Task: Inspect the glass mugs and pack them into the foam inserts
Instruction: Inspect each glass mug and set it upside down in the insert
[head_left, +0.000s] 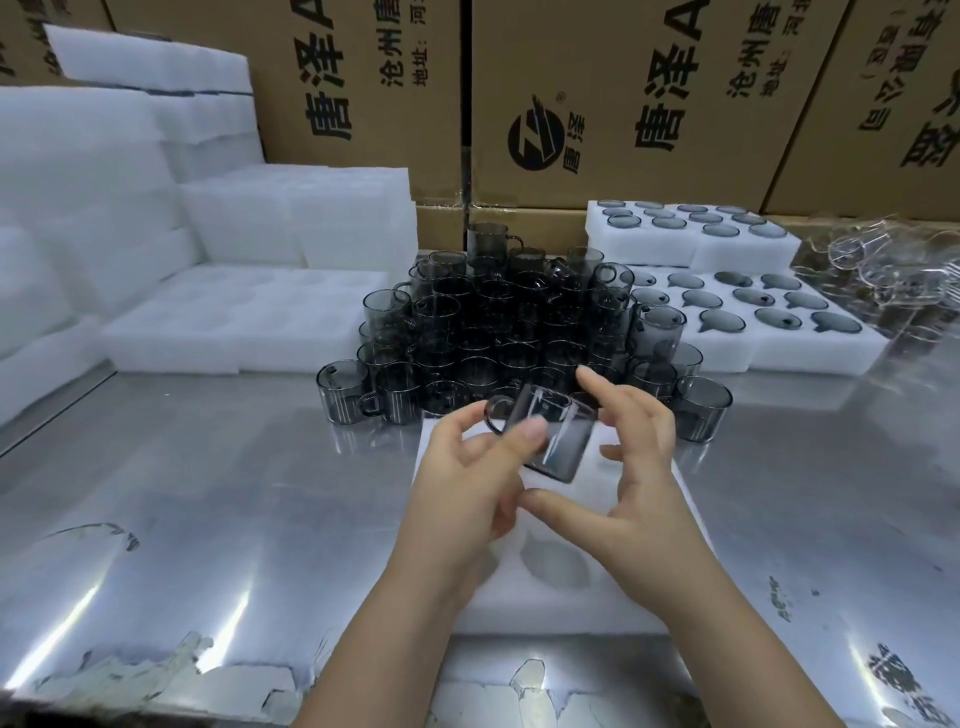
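A smoky grey glass mug (556, 434) hangs tilted above a white foam insert (566, 582) on the steel table. My left hand (467, 478) pinches the mug's left side near its handle, thumb across the glass. My right hand (634, 467) is at the mug's right side with its fingers spread and curved around it; how much it touches the glass is unclear. Behind them stands a stacked heap of the same grey mugs (509, 322). My forearms hide most of the insert, and one empty pocket shows below my hands.
Two filled foam inserts (753, 332) lie stacked at the back right, beside clear glassware (883, 265). Empty foam inserts (234, 322) and foam blocks pile up at the left. Cardboard cartons (623, 104) wall off the back. The steel table (208, 519) is scratched, with peeling film near its front edge.
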